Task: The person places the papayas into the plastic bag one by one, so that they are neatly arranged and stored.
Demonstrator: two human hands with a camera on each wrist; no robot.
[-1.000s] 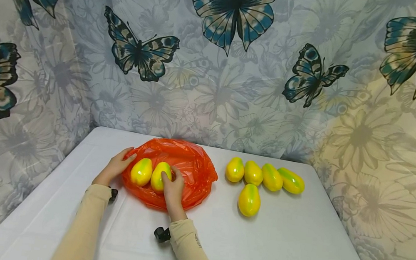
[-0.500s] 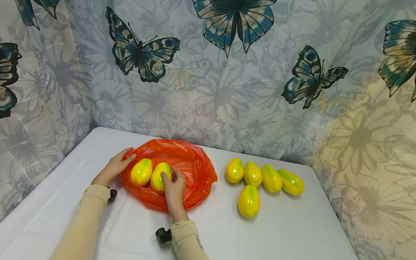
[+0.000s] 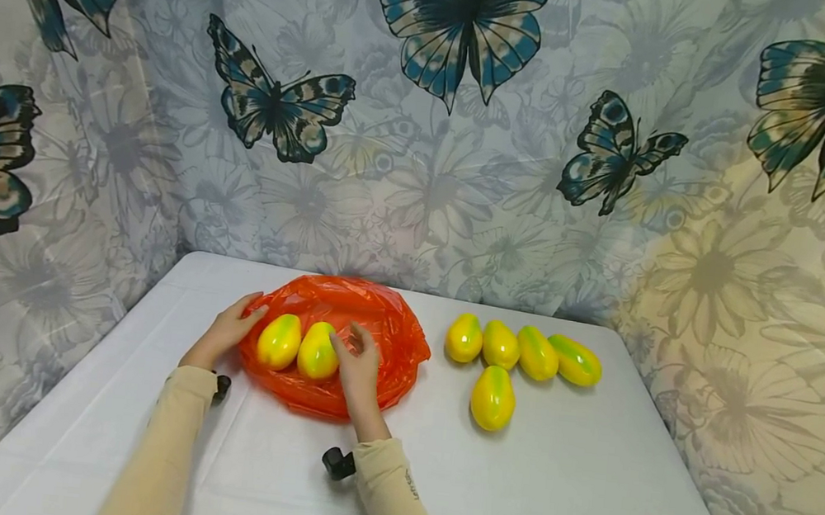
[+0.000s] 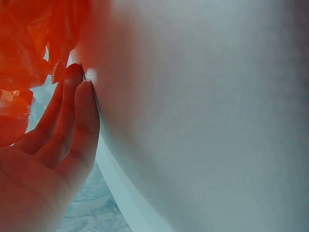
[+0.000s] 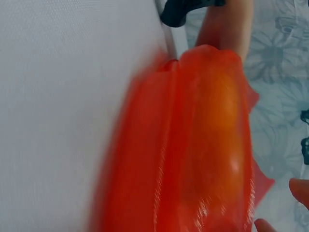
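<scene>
A red plastic bag lies spread on the white table with its mouth facing up. Inside its left part sit two glossy, mango-shaped fruits, a left fruit and a right fruit, yellow with green patches. My left hand rests at the bag's left rim, its fingers nearly straight along the plastic in the left wrist view. Just right of the right fruit, my right hand is over the bag with fingers and thumb spread, holding nothing. The right wrist view shows mostly the bag's side, with only fingertips visible at the edge.
Right of the bag, several similar fruits stand in a row, among them an elongated fruit at the end. One more fruit lies nearer the front. Behind the table hangs a butterfly-patterned cloth.
My right hand has let go of the right fruit and shifted slightly right, its fingers opening. The fruit stays in the bag; my left hand keeps its place at the rim.
</scene>
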